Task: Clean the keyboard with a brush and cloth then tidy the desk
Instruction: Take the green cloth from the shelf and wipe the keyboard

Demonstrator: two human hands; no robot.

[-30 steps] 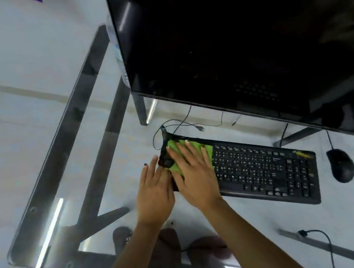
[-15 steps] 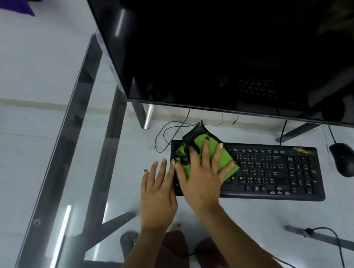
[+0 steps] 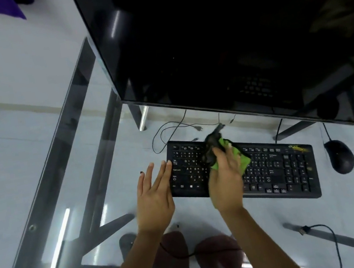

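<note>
Our right hand [image 3: 225, 181] has its grip bunched around the green-and-black cloth [image 3: 223, 152], lifted over the keyboard [image 3: 277, 171] middle, probably to refold it. At nine o'clock, our left hand [image 3: 154, 195], fingers spread, touches the keyboard's end, likely steadying it on the glass desk [image 3: 85, 148].
</note>
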